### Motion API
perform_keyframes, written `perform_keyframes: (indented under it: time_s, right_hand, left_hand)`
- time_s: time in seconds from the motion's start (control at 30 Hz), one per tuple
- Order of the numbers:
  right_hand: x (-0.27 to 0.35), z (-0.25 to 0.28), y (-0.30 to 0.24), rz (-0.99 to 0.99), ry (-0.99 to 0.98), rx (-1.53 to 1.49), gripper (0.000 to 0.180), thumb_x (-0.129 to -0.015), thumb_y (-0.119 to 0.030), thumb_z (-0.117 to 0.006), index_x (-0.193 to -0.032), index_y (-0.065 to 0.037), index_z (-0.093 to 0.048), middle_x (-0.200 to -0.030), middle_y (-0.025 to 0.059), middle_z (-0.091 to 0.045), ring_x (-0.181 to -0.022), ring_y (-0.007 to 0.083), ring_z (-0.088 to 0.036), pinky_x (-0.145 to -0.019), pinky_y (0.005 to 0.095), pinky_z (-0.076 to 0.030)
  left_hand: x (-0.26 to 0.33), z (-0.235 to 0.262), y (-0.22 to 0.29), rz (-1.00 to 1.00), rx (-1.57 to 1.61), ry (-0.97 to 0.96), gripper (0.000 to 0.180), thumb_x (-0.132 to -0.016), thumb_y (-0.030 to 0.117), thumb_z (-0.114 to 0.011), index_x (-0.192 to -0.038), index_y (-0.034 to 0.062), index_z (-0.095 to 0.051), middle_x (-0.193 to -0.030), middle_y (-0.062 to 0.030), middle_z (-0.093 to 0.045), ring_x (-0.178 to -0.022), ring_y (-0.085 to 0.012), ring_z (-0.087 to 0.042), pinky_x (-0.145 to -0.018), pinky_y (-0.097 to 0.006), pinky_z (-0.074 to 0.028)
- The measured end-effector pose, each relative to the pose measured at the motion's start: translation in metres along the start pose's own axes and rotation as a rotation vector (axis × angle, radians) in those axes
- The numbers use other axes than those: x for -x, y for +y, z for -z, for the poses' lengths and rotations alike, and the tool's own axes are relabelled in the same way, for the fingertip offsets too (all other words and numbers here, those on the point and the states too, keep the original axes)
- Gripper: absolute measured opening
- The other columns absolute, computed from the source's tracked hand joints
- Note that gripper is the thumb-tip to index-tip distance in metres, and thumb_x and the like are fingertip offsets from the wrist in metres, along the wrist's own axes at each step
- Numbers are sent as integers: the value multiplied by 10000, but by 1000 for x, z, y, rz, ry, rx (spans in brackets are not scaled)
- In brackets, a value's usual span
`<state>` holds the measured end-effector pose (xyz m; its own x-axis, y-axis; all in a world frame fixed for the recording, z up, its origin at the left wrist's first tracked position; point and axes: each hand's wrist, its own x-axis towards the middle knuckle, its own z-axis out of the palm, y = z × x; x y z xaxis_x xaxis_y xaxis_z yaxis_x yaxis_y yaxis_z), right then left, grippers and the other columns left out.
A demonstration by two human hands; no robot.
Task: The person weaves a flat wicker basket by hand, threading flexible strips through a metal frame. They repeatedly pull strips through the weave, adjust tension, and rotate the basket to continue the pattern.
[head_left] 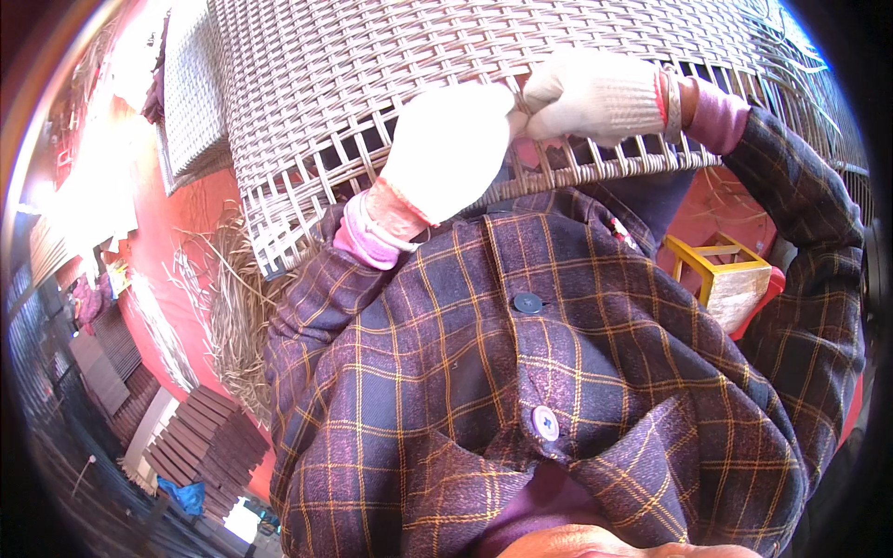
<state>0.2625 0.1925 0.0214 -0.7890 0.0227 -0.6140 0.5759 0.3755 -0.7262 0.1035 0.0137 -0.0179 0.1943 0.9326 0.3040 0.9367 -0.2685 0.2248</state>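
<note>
A large panel of grey-brown woven wicker [316, 74] lies across my lap, with an open, unwoven row of ribs near its closest edge. Both hands wear white knit gloves and meet at that row. My left hand [451, 144] is closed at the fingertips, its glove washed out by glare, so what it pinches is hidden. Beside it on the right, my right hand [600, 98] is curled closed with thumb and fingers together at a thin wicker strand [517, 91]. The fingertips of the two hands nearly touch.
Loose wicker strands [809, 74] spread at the far right, and a heap of strands [237, 307] lies on the red floor at left. Another woven piece [195, 93] stands at far left. A small yellow-framed stool [721, 270] is by my right arm. Brown slatted pieces [200, 432] sit lower left.
</note>
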Motion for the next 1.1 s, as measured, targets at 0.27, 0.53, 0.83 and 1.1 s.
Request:
perform_keyframes:
  time_s: [0.27,0.53,0.83,1.1]
  right_hand:
    - [76,21,-12,-71,354,-139,276,-1056,-278,-670,-974,-17,-701,-566,-71,-489,-438,13,-426,-397,201,-308]
    - [61,2,24,10,406,66,304,-1050,-212,-564,-1201,-7,-729,-646,32,-607,-459,94,-541,-445,270,-469]
    - [42,16,20,46,160,112,199,-950,-175,-657,-1004,-28,-779,-651,32,-642,-472,108,-565,-458,285,-462]
    - [57,20,19,-91,224,-241,202,-967,-191,-678,-869,-20,-724,-594,-51,-531,-456,23,-441,-410,244,-300]
  left_hand:
    - [-28,25,8,66,383,-8,280,-958,156,-719,-1227,79,-744,-1110,-87,-749,-920,-258,-735,-759,-375,-590]
    - [-37,14,7,-231,-42,95,316,-881,299,-807,-1088,62,-787,-862,-86,-767,-800,-285,-753,-740,-413,-606]
    - [-42,-4,15,-13,313,-173,277,-881,213,-748,-1125,83,-774,-1005,-52,-714,-896,-264,-708,-751,-399,-579]
    - [-40,6,14,-159,88,56,244,-929,128,-722,-1157,66,-785,-1072,-81,-759,-960,-272,-738,-795,-385,-601]
